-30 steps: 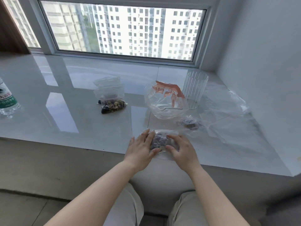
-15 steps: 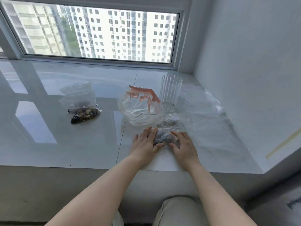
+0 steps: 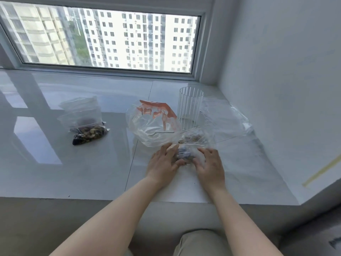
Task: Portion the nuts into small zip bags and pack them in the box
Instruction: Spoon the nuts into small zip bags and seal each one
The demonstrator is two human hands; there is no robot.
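Note:
A small zip bag of dark nuts (image 3: 183, 155) lies on the white sill near its front edge. My left hand (image 3: 163, 162) rests on the bag's left side, fingers fairly straight and thumb touching the near edge. My right hand (image 3: 210, 164) lies flat on its right side with fingers spread over the plastic. Just behind is a second small bag with nuts (image 3: 192, 138). A large clear bag with red print (image 3: 153, 124) sits beyond my left hand. The clear ribbed box (image 3: 190, 108) stands upright behind it.
At the left lie a filled bag of mixed nuts (image 3: 89, 134) and clear zip bags (image 3: 81, 110) stacked behind it. Crumpled clear plastic (image 3: 227, 119) spreads to the right of the box, up to the white wall. The window frame bounds the sill at the back.
My head view has shifted right and closer. Both hands stayed on the small bag and slid it a little toward the large clear bag.

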